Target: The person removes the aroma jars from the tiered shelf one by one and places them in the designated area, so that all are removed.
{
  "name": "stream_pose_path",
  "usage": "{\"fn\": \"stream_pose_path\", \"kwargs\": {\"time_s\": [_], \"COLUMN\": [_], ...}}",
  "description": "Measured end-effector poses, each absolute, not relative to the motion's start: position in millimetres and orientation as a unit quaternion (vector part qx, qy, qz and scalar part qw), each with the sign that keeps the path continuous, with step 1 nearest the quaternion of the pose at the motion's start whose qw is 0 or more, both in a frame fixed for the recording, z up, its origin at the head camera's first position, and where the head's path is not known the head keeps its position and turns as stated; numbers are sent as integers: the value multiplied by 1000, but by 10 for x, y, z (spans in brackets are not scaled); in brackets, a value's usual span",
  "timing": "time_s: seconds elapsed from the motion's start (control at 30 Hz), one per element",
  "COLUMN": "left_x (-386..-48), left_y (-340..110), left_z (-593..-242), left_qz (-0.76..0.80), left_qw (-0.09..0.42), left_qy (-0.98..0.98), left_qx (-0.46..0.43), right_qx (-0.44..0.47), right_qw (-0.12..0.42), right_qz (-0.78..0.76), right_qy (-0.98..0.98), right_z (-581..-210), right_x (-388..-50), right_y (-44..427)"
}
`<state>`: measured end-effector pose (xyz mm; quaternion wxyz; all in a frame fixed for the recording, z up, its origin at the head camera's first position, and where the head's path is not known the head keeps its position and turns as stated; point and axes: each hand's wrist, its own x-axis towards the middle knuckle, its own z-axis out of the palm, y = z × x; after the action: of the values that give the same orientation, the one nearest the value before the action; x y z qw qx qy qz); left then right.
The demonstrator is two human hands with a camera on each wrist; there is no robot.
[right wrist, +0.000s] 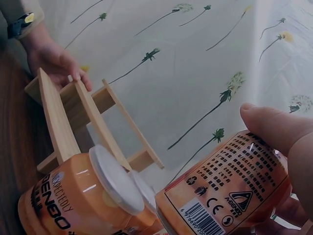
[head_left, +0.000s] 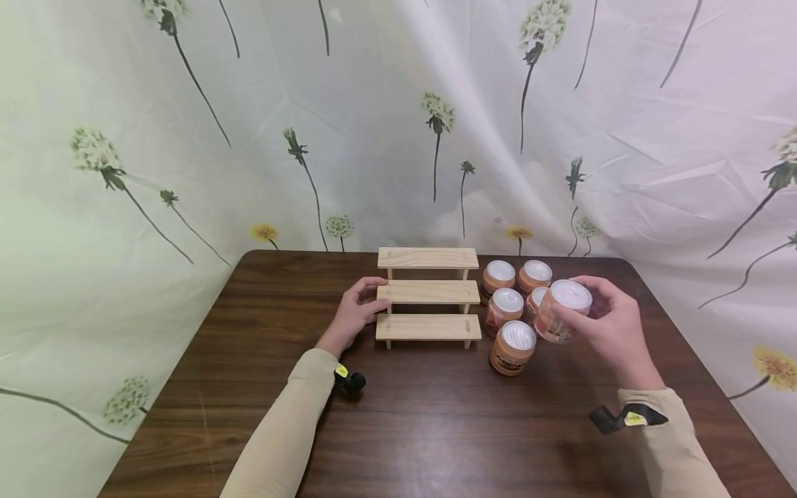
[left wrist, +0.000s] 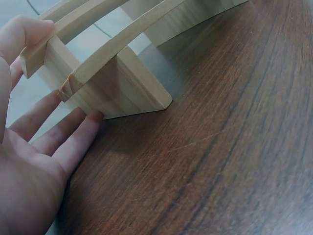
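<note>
A three-step wooden display rack (head_left: 428, 292) stands at the back middle of the table. My left hand (head_left: 358, 310) grips its left end at the middle step; in the left wrist view the thumb lies on the step's end and other fingers (left wrist: 80, 139) touch the side panel. My right hand (head_left: 613, 325) holds an orange jar with a whitish lid (head_left: 563, 311) between thumb and fingers, slightly tilted. The right wrist view shows this jar's printed label (right wrist: 227, 186) and barcode. Several similar jars (head_left: 507, 304) stand right of the rack, one (head_left: 513, 348) nearest the front.
The dark wood-grain table (head_left: 436, 429) reaches a white curtain (head_left: 373, 138) printed with dandelions behind it. A small black wrist camera (head_left: 350, 382) is strapped to the left sleeve and another (head_left: 629, 417) to the right.
</note>
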<state>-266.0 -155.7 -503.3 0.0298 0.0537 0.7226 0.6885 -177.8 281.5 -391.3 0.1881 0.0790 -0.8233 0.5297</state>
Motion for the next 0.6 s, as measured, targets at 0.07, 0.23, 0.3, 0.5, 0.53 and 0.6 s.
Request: {"fn": "stream_pose_path", "kwargs": {"time_s": [0.07, 0.23, 0.3, 0.5, 0.53, 0.6], "left_x": [-2662, -2668, -2670, -2671, -2671, -2670], "left_y": [-1557, -1561, -1559, -1559, -1560, -1560], "left_z": [-5037, -5046, -5046, -5045, -5044, -5038], "left_qz": [689, 688, 688, 689, 689, 689], "left_qw": [29, 31, 32, 31, 31, 30], "left_qy": [722, 723, 722, 722, 722, 722], "left_qx": [54, 56, 56, 58, 57, 57], "right_qx": [78, 75, 74, 69, 68, 67], "right_qw": [185, 177, 176, 175, 174, 172], "right_qz": [524, 513, 512, 510, 508, 506], "right_qy": [-828, -837, -838, -840, -841, -842], "right_z": [-3937, -4014, -4041, -4066, -4070, -4086], "right_x": [-1770, -1758, -1753, -1731, -1725, -1714], "right_y": [2823, 2843, 2857, 2903, 2909, 2919]}}
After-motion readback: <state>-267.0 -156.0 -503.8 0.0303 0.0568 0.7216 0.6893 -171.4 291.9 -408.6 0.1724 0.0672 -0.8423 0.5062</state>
